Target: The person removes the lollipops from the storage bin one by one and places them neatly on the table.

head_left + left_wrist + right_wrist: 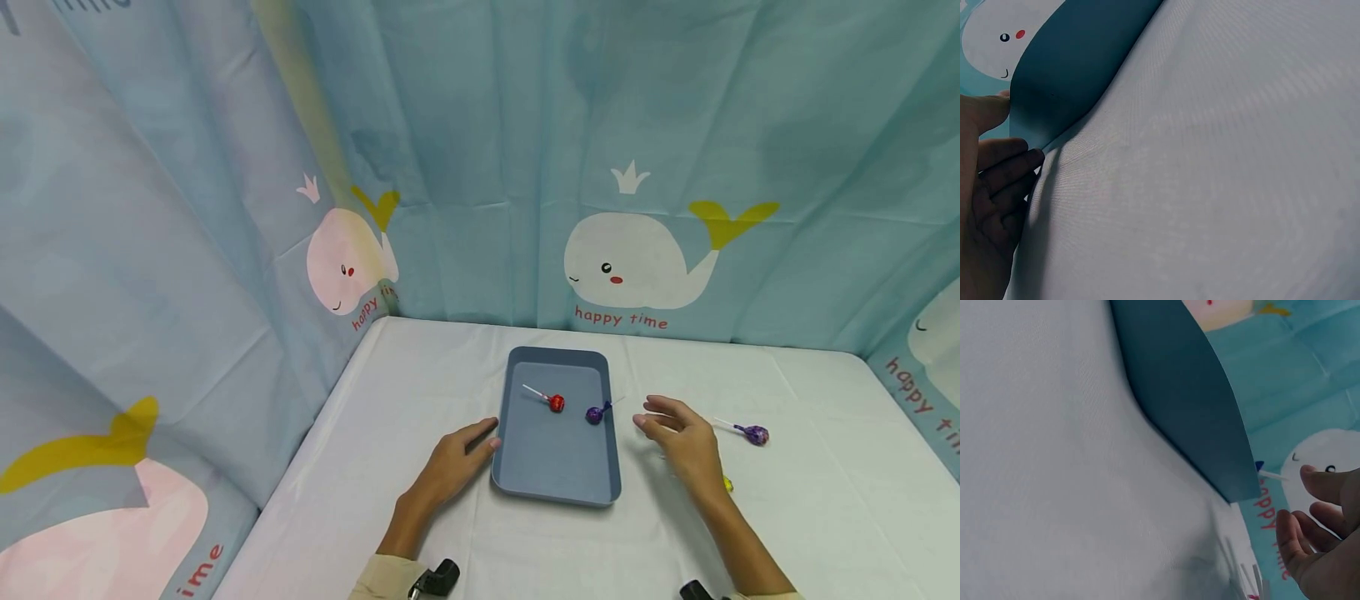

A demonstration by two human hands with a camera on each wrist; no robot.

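Against the tray [555,467] rested the left hand [450,462], thumb and fingers apart — the right hand [686,442], likewise spread, hung near the tray's purple lollipop [594,415].

Bright, soft light is filling the head view; the right hand [684,440] is casting a faint shadow on the table [840,508]. Both wrist views are looking dimmer, greyer.

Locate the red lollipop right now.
In the head view, the red lollipop lies inside the blue-gray tray, in its far half, left of a purple lollipop.
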